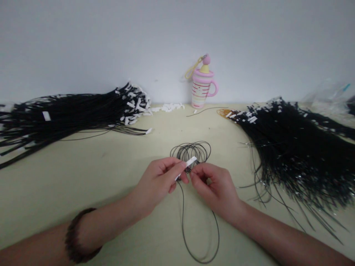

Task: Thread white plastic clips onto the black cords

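In the middle of the head view, my left hand (158, 179) is closed, pinching a white strip (191, 161) between thumb and fingers. Against the strip and just beyond the fingertips lies a loose coil of thin black cord (183, 152), its rings fanned out above the table. My right hand (217, 188) is curled beside it, thumb and forefinger pinched on the cord at the coil's near side. A long loop of the same cord hangs down between the forearms. The exact crossing of cord and strip is partly hidden by the fingers.
A thick bundle of black cords (83, 111) with white ends lies at left. Another bundle (299, 147) spreads at right, loose ends trailing inward. Small white pieces (172, 107) and a pink-and-white cup (201, 88) stand by the wall. A clear plastic bag (330, 99) is far right.
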